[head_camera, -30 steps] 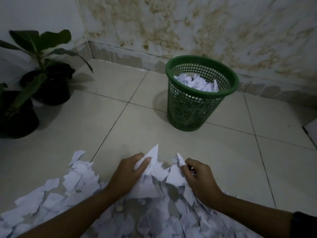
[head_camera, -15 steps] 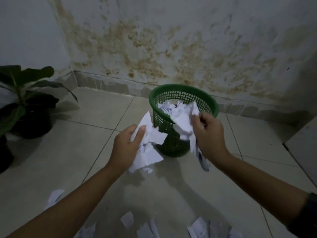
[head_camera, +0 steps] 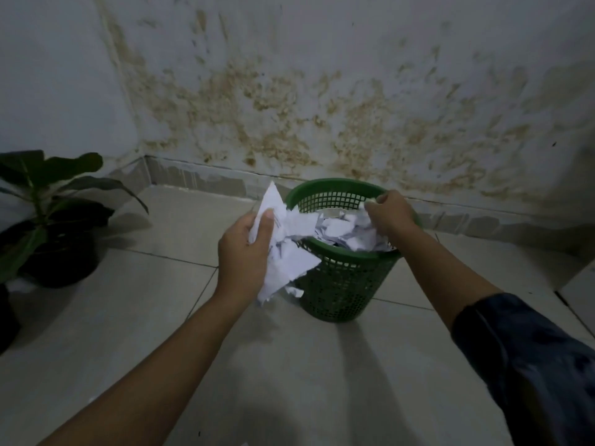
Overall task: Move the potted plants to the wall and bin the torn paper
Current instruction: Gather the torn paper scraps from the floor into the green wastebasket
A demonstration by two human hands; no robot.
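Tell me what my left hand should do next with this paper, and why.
Probably shift the left hand right over the bin before letting go: its paper hangs mostly outside the rim, while the right hand is already above it.

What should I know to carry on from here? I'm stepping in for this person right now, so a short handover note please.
Left hand: gripping a bunch of torn paper, beside the rim, not yet over the green bin.
Right hand: over the bin, a scrap at its fingertips.
Done: bin holds plenty of paper; a potted plant stands near the left wall.
Left: drop both handfuls in, then check the floor for more.
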